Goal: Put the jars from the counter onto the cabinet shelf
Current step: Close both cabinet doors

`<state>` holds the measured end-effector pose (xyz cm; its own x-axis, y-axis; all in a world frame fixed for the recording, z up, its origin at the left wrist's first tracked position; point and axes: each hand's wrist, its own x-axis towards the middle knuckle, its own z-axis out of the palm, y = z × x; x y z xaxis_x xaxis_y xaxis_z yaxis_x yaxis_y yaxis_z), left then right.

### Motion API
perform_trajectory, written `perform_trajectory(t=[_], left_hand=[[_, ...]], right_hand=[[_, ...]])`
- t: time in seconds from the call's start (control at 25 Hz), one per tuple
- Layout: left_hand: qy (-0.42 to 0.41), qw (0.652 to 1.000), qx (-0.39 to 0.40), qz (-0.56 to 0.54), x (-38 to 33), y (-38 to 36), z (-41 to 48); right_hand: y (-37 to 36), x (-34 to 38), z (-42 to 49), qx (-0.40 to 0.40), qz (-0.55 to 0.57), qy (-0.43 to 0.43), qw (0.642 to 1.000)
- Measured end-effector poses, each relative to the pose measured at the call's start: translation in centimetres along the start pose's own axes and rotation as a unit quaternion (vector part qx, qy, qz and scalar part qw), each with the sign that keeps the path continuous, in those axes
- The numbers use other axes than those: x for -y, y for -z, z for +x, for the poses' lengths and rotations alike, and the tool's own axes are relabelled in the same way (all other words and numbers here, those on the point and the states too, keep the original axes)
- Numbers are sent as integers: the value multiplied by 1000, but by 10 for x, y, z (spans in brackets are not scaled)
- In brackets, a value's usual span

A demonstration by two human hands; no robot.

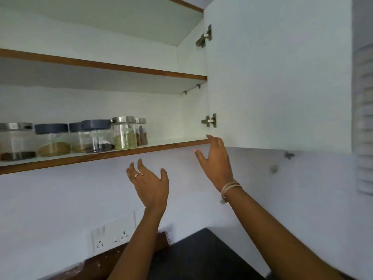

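Several glass jars stand in a row on the lower cabinet shelf [161,145]. Among them are a steel-lidded jar of green seeds [124,133], a blue-lidded jar [96,136] and a steel-lidded jar at the far left [16,141]. My left hand [150,182] is raised below the shelf edge, fingers apart, holding nothing. My right hand [215,158] reaches up to the right end of the shelf, fingertips at its front edge beside the open door, and it too holds nothing.
The white cabinet door [278,77] stands open on the right, hung on two metal hinges. An upper shelf [121,67] spans above. Below are a wall socket plate [111,235] and the dark counter [201,259].
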<state>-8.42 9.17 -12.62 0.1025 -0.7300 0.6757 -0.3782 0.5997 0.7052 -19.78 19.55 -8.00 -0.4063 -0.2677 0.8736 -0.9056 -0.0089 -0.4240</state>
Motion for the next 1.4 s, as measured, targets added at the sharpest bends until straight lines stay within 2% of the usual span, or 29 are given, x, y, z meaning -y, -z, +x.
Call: perform_trajectory(t=[0.24,0.32,0.4,0.44,0.48,0.52,0.6,0.64,0.68,0.72,0.8,0.84,0.92,0.96,1.0,1.04,1.16,1.2,1.28,1.4], left_hand=[[-5,983,150,-111,-94,-41,-81],[51,960,229,-156,-128,-52,-100],[116,916,330,-197,-161,-62,-113],[157,880,380,-238,-178,-66,-119],[214,829,424,-296,-194,-69,-122],[286,755,465,-363,-210,-72,-125],[432,547,519,-495,-237,-77,-131],[480,466,513,-537,-247,-81,-133],[503,422,503,-562,-257,-90,-133],[505,415,487,-579,-266,-97,-133],[491,443,447,-602,-280,-110,-128],[495,465,431,-594,-284,-115,-125],[491,531,436,-536,-284,-122,-123],[492,540,448,-516,-282,-125,-124],[497,535,457,-508,-280,-128,-125],[500,516,457,-524,-278,-133,-127],[493,437,456,-599,-273,-142,-135],[495,420,443,-618,-271,-147,-137],[490,404,423,-646,-266,-151,-142],[480,415,392,-666,-254,-139,-145]], right_hand=[[150,-44,8,-97,-154,-45,982],[196,-54,14,-135,-205,-56,968],[234,-60,24,-152,-229,-65,959],[249,-63,30,-146,-239,-72,957],[262,-67,37,-128,-245,-85,957],[273,-72,44,-100,-244,-105,959],[287,-80,59,-45,-217,-159,962],[288,-84,63,-30,-199,-178,963],[288,-88,68,-25,-184,-184,965],[287,-92,72,-26,-173,-178,968],[283,-96,79,-41,-151,-150,976],[281,-98,82,-47,-139,-137,980],[277,-101,91,-56,-110,-121,985],[275,-102,96,-60,-97,-121,986],[273,-104,101,-65,-90,-123,986],[271,-106,104,-74,-91,-128,985],[274,-110,107,-113,-102,-113,982],[275,-112,106,-125,-92,-95,983],[276,-110,99,-149,-62,-65,985],[267,-96,87,-187,21,-29,982]])
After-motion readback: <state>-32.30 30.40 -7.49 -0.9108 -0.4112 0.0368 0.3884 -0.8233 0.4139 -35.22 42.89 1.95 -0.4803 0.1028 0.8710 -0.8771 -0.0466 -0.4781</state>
